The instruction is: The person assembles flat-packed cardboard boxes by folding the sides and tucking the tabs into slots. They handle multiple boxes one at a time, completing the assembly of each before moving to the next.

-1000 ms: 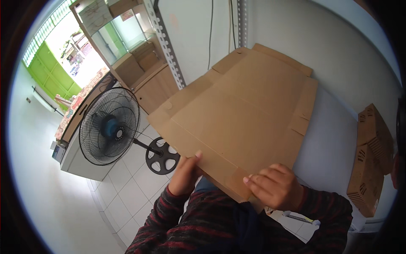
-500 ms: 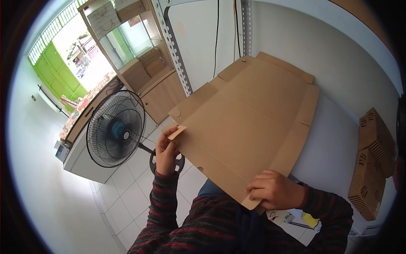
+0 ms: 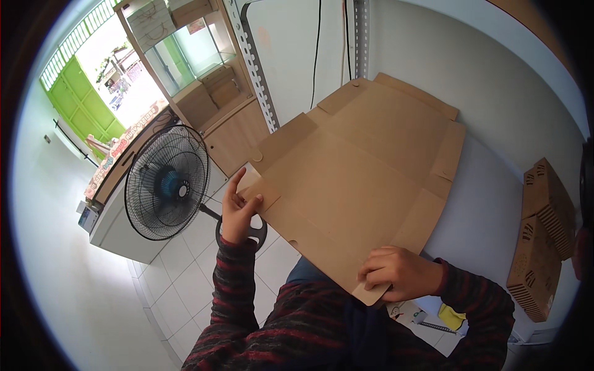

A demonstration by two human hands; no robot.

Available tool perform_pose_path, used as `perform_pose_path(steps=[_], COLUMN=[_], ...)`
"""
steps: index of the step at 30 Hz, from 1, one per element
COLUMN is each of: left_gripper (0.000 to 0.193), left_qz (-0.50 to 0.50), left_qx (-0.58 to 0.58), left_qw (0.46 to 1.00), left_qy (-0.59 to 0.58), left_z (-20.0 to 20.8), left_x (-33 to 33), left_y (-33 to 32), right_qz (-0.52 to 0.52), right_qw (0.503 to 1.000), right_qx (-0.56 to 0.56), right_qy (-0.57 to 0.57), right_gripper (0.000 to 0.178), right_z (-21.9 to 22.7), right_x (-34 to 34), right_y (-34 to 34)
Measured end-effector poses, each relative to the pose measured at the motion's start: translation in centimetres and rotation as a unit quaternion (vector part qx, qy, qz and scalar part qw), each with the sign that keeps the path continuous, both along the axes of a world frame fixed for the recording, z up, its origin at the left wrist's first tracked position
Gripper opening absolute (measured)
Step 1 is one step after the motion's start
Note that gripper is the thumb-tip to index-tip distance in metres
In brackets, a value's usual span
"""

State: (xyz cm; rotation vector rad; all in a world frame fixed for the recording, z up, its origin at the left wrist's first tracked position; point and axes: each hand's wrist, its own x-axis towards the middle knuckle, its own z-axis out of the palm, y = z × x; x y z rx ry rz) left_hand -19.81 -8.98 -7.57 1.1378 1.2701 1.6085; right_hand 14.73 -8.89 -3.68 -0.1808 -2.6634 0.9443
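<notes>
Tiled floor (image 3: 176,275) spreads beside cardboard, (image 3: 365,176) hands (image 3: 237,217) (image 3: 405,274) touching its near edge.

You can read no word or number for certain here. To your right, the upper brown box (image 3: 547,193) and the lower brown box (image 3: 534,267) each carry dark printed marks, with dark stripes toward the lower end; the marks are too small for you to make out. Off to your left, the strip (image 3: 129,142) along the counter (image 3: 120,230) bears reddish, letter-like print, too blurred to read.
</notes>
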Motion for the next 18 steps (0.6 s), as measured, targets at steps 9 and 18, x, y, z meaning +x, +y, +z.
perform_pose_path(steps=[9,18], left_gripper=[0.053,0.051], left_qz=[-0.114,-0.277], left_qx=[-0.057,-0.057], left_qw=[0.989,0.958], left_qy=[-0.08,0.047], left_z=[0.3,3.6], left_x=[-4.8,-4.1], left_y=[4.2,6.3], right_qz=[0.022,-0.508], right_qw=[0.994,0.835], right_qx=[-0.104,0.009], right_qy=[0.016,0.211], right_gripper=[0.028,0.014], right_z=[0.4,-0.1], right_x=[0.1,5.7], right_y=[0.9,4.6])
